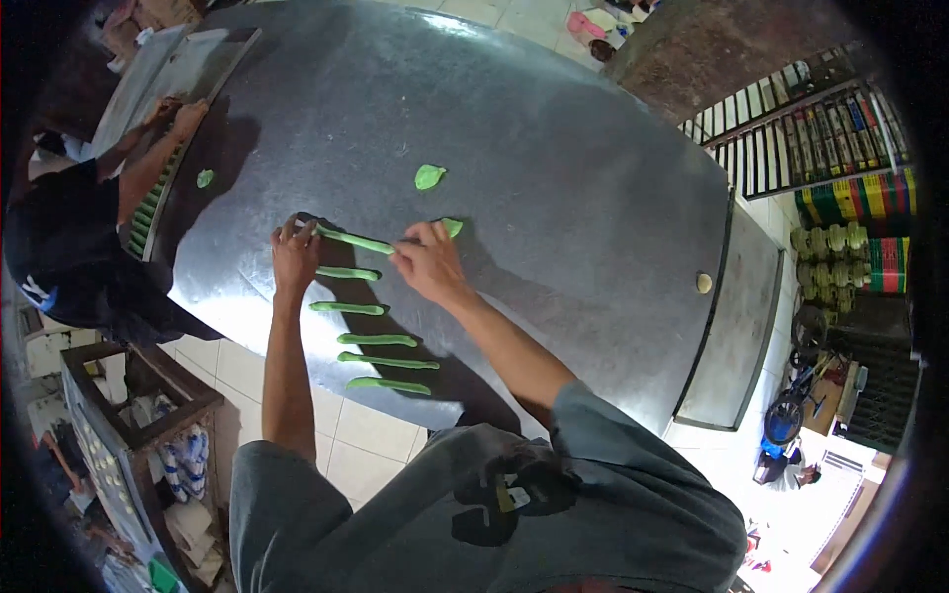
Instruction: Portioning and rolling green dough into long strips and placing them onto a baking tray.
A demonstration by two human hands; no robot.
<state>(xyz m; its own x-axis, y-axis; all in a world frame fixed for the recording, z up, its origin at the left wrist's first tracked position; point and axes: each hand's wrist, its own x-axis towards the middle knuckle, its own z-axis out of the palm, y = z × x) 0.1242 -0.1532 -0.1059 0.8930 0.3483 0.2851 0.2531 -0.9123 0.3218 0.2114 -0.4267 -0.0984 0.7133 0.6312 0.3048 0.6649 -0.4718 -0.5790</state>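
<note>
My left hand [294, 252] and my right hand [432, 265] are closed on the two ends of a green dough roll [354, 239], which is stretched between them over the dark metal table [554, 178]. Nearer to me, several similar rolls lie roughly parallel in a column, among them a short roll [348, 274] just below the held one and a long roll [389, 385] close to the table's near edge. A flat green dough piece [452, 227] lies partly behind my right hand. Beyond it rests another flat green piece [429, 177].
At the far left a co-worker's hands [188, 121] are at a tray [148, 212] lined with green rolls. A small green piece [205, 178] lies near it. A pale round lump [704, 283] sits by the right edge. Lower left stands a wooden-framed rack [143, 395].
</note>
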